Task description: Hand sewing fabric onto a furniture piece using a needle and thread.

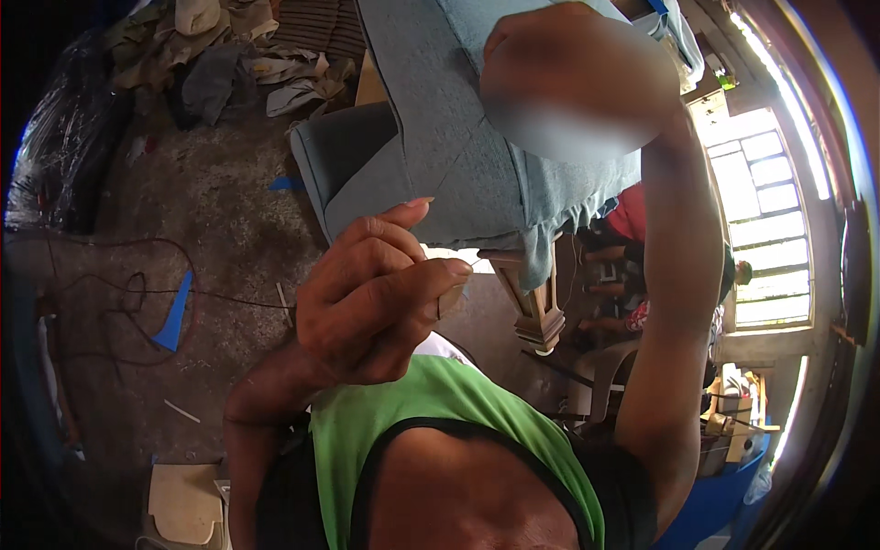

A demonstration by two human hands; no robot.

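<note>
My left hand (367, 293) is in front of the grey-blue upholstered furniture (440, 110), below its lower edge, with thumb and bent fingers closed on something small and thin that I cannot make out. Past its fingertips, a carved wooden leg (532, 312) shows beneath loose fabric edges (541, 257). My right hand (568, 73) is raised at the upper part of the upholstery; a blurred patch hides most of its fingers, so I cannot tell what they hold.
Fabric scraps (220, 73) and a plastic-wrapped bundle (55, 137) lie at the upper left. A cord (229, 295) and blue scraps (174, 312) are on the concrete floor (137, 394). People (623, 211) are beyond the furniture, near a window (761, 220). A blue container (715, 495) stands lower right.
</note>
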